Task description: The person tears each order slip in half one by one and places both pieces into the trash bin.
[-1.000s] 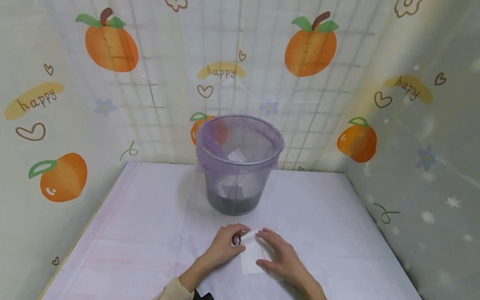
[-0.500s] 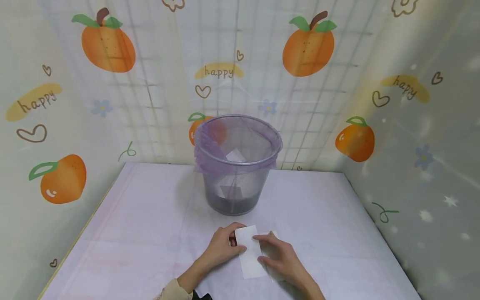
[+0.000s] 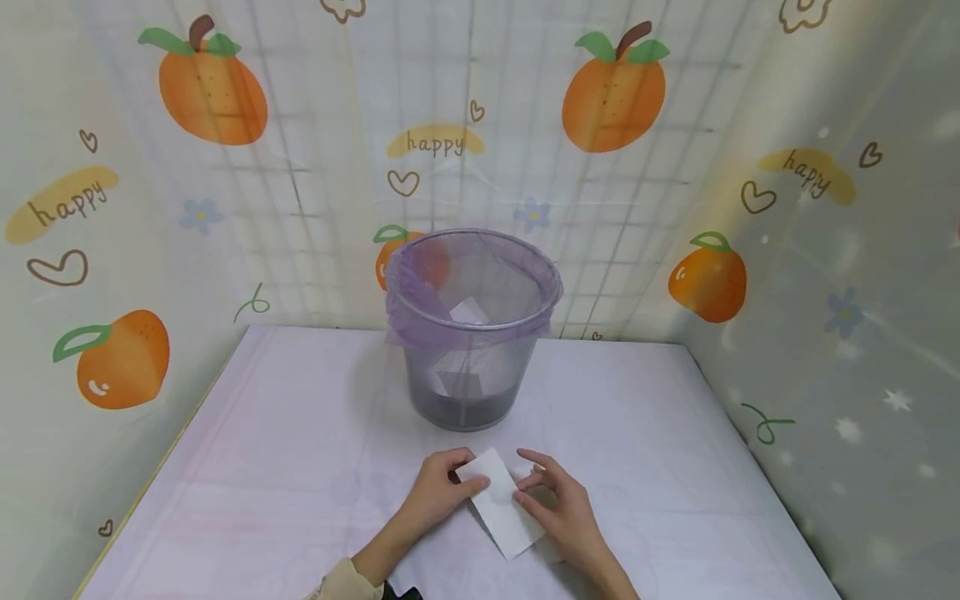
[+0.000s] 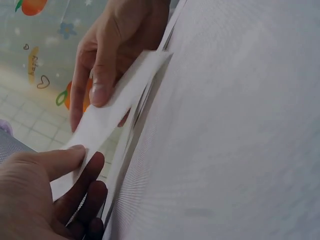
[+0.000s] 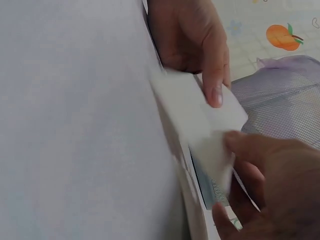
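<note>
A white folded sheet of paper (image 3: 501, 504), perhaps a tissue, is held tilted just above the table in front of the bin. My left hand (image 3: 442, 487) pinches its upper left corner, thumb on top. At the right edge my right hand (image 3: 562, 508) pinches it between thumb and fingers, the index finger raised off it. The left wrist view shows both thumbs on the paper (image 4: 107, 112), slightly bent between them. In the right wrist view the near end of the paper (image 5: 200, 117) is blurred. Another pale sheet (image 3: 551, 550) lies partly hidden beneath my right hand.
Behind the hands stands a grey mesh bin (image 3: 465, 408) lined with a purple bag (image 3: 420, 325). Pale pieces of paper (image 3: 468, 312) show inside it. A white-covered table (image 3: 300, 450) bears it all, with a printed curtain (image 3: 330, 208) around the back and sides.
The paper has turned so its lower end points to the right and toward me. My left thumb has moved up onto its corner, and my right index finger has lifted away.
</note>
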Tool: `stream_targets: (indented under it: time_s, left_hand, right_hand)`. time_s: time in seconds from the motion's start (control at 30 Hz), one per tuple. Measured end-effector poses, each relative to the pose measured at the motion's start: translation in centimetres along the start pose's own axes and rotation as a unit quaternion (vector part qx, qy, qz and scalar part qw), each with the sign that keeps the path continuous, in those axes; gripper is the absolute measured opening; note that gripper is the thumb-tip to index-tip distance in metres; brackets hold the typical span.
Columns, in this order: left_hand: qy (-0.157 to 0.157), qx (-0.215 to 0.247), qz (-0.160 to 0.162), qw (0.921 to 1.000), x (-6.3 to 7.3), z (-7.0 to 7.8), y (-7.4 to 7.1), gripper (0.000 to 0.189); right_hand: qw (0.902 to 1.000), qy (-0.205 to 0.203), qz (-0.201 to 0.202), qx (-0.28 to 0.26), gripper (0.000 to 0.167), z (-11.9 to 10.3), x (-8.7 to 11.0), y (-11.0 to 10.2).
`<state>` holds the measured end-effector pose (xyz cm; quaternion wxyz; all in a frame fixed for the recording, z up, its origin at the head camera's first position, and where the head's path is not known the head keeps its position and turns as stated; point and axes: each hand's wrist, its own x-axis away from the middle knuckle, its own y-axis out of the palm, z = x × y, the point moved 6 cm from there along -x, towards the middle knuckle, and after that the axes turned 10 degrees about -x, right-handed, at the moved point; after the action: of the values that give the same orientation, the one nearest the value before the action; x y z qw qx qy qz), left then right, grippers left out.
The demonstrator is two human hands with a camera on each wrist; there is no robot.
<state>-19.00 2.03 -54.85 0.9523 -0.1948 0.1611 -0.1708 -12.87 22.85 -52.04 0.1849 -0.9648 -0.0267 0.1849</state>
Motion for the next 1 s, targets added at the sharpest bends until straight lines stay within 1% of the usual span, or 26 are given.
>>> stream_targets:
  time_s: [0.1,0.13,0.2,0.3,0.37,0.43,0.57,0.63,0.73,0.87,1.0]
  left_hand:
    - [0.003,0.003,-0.006,1.0000,0.0,0.1,0.0,0.013]
    - [0.006,0.003,-0.013,0.9999,0.1,0.1,0.0,0.013]
    - [0.010,-0.001,-0.039,0.9992,0.2,0.3,0.3,0.013]
    - [0.030,-0.017,-0.086,0.9957,0.4,0.6,0.8,0.017]
    - [0.042,-0.029,-0.108,0.9929,0.6,0.8,1.1,0.017]
    - [0.051,-0.034,-0.114,0.9916,0.7,0.9,1.2,0.016]
    - [0.049,-0.009,-0.114,0.9922,0.7,1.0,1.3,0.010]
    - [0.050,0.000,-0.116,0.9920,0.7,1.1,1.4,0.008]
    - [0.056,0.002,-0.120,0.9912,0.8,1.3,1.4,0.006]
    - [0.063,-0.005,-0.125,0.9901,0.8,1.6,1.4,0.005]
    - [0.060,-0.006,-0.131,0.9896,0.8,1.7,1.4,0.006]
  right_hand:
    - [0.9989,0.007,0.036,-0.028,0.048,0.0,-0.1,-0.4]
    - [0.9981,0.009,0.045,-0.041,0.044,0.1,-0.1,-0.5]
    - [0.9965,0.011,0.057,-0.061,0.035,0.1,-0.1,-0.7]
    - [0.9961,0.014,0.055,-0.069,0.021,0.2,0.0,-0.6]
    - [0.9966,0.018,0.042,-0.069,0.014,0.3,0.1,-0.4]
    - [0.9969,0.029,0.027,-0.068,0.010,0.4,0.2,-0.1]
    - [0.9961,0.057,0.006,-0.066,0.008,0.3,0.4,0.7]
    - [0.9964,0.058,-0.007,-0.061,0.008,0.1,0.5,1.2]
    - [0.9969,0.054,-0.021,-0.053,0.009,-0.3,0.6,1.8]
    - [0.9969,0.060,-0.021,-0.047,0.012,-0.4,0.7,2.1]
    - [0.9964,0.067,-0.022,-0.046,0.013,-0.4,0.7,2.1]
